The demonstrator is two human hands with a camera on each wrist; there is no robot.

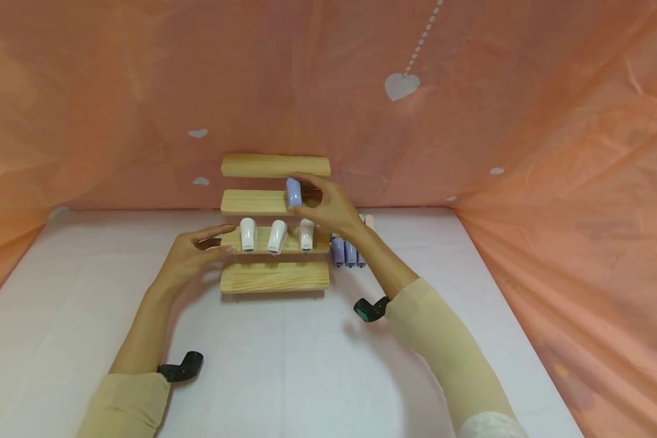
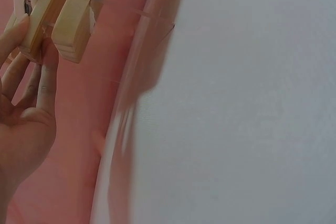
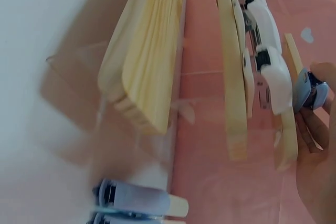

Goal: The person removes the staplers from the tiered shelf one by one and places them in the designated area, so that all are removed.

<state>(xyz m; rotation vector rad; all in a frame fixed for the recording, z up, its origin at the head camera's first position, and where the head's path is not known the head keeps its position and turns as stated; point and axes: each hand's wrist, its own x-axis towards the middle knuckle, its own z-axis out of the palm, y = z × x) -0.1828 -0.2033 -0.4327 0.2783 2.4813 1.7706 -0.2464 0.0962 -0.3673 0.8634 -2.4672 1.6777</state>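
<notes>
Pinching a small purple stapler-like piece (image 1: 294, 193) between thumb and fingers, the right hand (image 1: 330, 207) holds it at the right half of the second slat (image 1: 252, 202) from the top of a wooden rack (image 1: 274, 278); from where I stand, I cannot tell whether the piece touches the wood. The left hand (image 1: 194, 252) grips the left end of the third slat (image 1: 264, 241), thumb and fingers on opposite sides. Three white pieces (image 1: 277, 236) rest along that slat, spaced apart. Just beside the rack's right side, more purple pieces (image 1: 337, 251) sit close together on the white table (image 1: 285, 365), before a pink curtain (image 1: 306, 73).
</notes>
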